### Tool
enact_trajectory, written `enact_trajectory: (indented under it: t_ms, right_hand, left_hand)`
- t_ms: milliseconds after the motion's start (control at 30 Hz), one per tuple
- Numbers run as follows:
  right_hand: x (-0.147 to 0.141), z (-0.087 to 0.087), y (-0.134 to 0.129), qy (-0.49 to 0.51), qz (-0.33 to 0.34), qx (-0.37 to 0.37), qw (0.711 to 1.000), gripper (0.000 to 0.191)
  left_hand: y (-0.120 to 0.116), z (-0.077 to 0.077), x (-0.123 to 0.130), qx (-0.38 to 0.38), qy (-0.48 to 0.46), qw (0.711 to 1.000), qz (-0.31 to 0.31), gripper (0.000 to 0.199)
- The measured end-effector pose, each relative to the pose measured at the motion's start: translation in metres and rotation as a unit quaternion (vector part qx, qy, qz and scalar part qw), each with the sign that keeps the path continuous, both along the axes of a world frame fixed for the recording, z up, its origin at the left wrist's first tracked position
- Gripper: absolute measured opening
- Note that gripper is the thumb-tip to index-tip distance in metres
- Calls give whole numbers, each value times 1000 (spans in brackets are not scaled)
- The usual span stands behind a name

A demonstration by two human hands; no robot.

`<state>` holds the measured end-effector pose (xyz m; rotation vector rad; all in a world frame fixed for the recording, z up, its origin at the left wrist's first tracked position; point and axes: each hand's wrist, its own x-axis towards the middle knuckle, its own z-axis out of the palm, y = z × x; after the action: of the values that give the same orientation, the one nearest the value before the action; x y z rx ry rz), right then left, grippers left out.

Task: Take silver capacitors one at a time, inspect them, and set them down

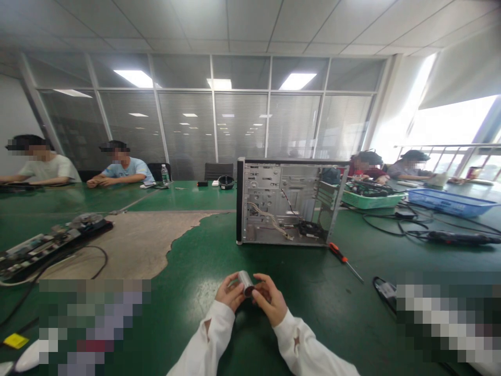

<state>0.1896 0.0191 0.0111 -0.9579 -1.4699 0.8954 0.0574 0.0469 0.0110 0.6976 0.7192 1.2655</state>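
A small silvery cylinder point(245, 282) with a dark, brownish end is held above the green table. My left hand point(229, 291) is closed around its left side, thumb in front. From the right, my right hand point(273, 300) pinches at the dark end with thumb and fingers. Beyond the hands stands an upright computer case point(282, 203), its side panel off. Loose cables point(274, 222) and a black fan-like part point(310, 228) lie inside it. A screwdriver point(344, 260) with an orange and black handle rests by the case's lower right corner.
Left on the table point(203, 261) lies a long electronic assembly point(50, 243) with black cables. A green basket point(373, 200) of parts and a blue basket point(450, 201) stand at right, near tangled cables point(407, 227). Several people sit around the table. Blurred patches cover both lower corners.
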Motion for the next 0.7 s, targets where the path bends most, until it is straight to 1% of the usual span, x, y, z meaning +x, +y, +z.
enact_trajectory:
  t_ms: [100, 200, 267, 333, 400, 533, 700]
  right_hand:
    - [0, -3, 3, -2, -11, -21, 1000, 37]
    - [1, -1, 3, -21, -34, -19, 999, 35]
    - [2, 2, 2, -34, -33, -16, 999, 35]
    - [3, 5, 0, -49, -21, -17, 998, 34]
    - [4, 8, -1, -55, -17, -16, 998, 35]
    - [5, 9, 0, -58, -43, 0, 997, 38]
    - [9, 12, 0, -99, -31, 11, 995, 38]
  left_hand:
    - [-1, -1, 3, 36, 34, 999, 17, 61]
    - [-5, 3, 5, 91, 100, 990, 51, 59]
    - [-8, 7, 5, 131, 130, 981, 61, 58]
    - [-11, 10, 6, 156, 139, 976, 57, 57]
    - [-13, 12, 8, 171, 141, 974, 50, 57]
    - [-16, 13, 10, 195, 153, 968, 45, 60]
    - [-16, 12, 10, 206, 162, 964, 48, 69]
